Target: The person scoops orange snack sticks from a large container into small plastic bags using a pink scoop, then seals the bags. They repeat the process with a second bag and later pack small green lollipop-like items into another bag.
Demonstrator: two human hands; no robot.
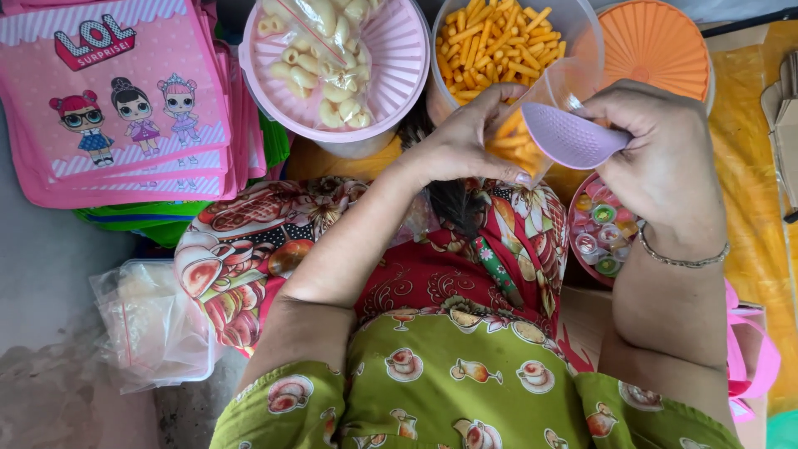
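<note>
Scooping step, mid-pour by the look of it. Right hand grips a small purple scoop by its handle end, fingers closed round it, scoop mouth tipped toward the left. Left hand pinches a clear plastic bag at its mouth, fingers closed on the film, holding it open right against the scoop. Orange stick snacks sit in the bag's lower part, under the left fingers.

Bag, scoop & both hands hang just near of the big clear tub full of the same orange sticks, center-far in the scene. Left of that tub: pink tub lid w/ a bag of pale puffed snacks lying on it. Right-far: orange ribbed lid. Below the right wrist, a round tray of small colourful jelly cups. Far left, a stack of pink cartoon bags; near left on the floor, a pile of empty clear bags.

Judgement: one portion is going into the bag, bag looks only partly filled. Next move calls for keeping the bag mouth wide & snug under the scoop lip so no sticks spill onto the lap, then tipping the scoop fully. Can't tell if the scoop is already empty, its inside faces away.
</note>
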